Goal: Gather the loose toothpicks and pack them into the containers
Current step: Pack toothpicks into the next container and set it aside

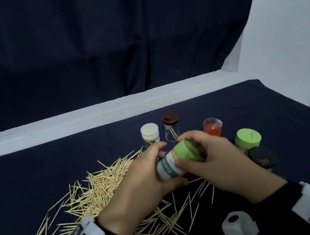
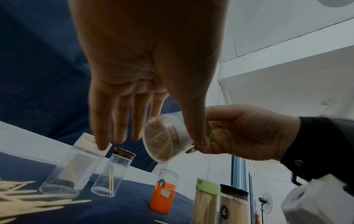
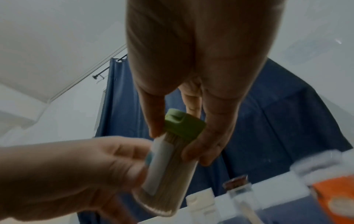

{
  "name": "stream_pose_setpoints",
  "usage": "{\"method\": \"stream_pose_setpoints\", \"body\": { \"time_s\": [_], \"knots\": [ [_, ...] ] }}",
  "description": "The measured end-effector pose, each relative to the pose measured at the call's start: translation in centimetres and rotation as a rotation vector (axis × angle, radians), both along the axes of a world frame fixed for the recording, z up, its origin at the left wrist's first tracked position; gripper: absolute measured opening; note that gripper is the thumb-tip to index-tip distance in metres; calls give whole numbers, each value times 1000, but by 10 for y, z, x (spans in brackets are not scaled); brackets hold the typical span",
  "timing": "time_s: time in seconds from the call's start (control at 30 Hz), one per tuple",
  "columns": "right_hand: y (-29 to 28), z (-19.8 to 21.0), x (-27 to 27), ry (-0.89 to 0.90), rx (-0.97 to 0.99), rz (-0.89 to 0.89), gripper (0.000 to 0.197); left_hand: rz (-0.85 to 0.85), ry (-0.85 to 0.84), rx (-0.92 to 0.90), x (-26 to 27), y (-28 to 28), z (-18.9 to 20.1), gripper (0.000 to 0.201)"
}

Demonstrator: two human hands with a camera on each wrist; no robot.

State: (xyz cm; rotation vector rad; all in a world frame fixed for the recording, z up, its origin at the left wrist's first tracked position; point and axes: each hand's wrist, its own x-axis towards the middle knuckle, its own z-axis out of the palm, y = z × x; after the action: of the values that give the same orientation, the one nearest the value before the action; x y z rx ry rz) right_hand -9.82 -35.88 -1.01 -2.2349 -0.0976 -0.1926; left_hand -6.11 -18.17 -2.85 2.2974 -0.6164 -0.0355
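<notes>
A clear toothpick container (image 1: 169, 168) with a white and teal label is packed full and tilted above the table. My left hand (image 1: 154, 168) grips its body, thumb underneath. My right hand (image 1: 202, 150) grips its green lid (image 1: 186, 149), which sits on the container's top. The right wrist view shows the lid (image 3: 184, 125) between my right fingers and the full container (image 3: 168, 174) in my left hand. The left wrist view looks at the container's base (image 2: 164, 141). Loose toothpicks (image 1: 100, 186) lie heaped to the left, with more scattered under my hands (image 1: 176, 212).
Behind my hands stand a white-lidded jar (image 1: 150, 135), a brown-lidded glass jar (image 1: 171, 126) and an orange container (image 1: 212, 128). A full green-lidded jar (image 1: 248, 139) and a black-lidded jar (image 1: 263, 157) stand at right. A white ledge (image 1: 108, 112) bounds the dark cloth table.
</notes>
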Motion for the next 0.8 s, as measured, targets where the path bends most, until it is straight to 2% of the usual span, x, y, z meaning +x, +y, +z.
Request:
{"method": "stream_pose_setpoints", "body": {
  "time_s": [0.07,0.17,0.23,0.37,0.6,0.8],
  "knots": [
    [-13,13,1,-12,-122,-83,40,-36,39,222,9,-3,0,81],
    [-33,33,10,75,-302,-165,39,-112,161,607,14,-4,1,78],
    [-45,39,21,137,-433,-195,39,-143,229,743,14,-4,-2,78],
    [-54,37,43,279,-612,-193,37,-182,309,854,13,-4,-11,80],
    [-40,18,68,355,-830,-196,22,-201,307,917,15,-2,-17,75],
    [-34,6,76,428,-864,-209,38,-215,292,918,15,-1,-21,74]
  ]
}}
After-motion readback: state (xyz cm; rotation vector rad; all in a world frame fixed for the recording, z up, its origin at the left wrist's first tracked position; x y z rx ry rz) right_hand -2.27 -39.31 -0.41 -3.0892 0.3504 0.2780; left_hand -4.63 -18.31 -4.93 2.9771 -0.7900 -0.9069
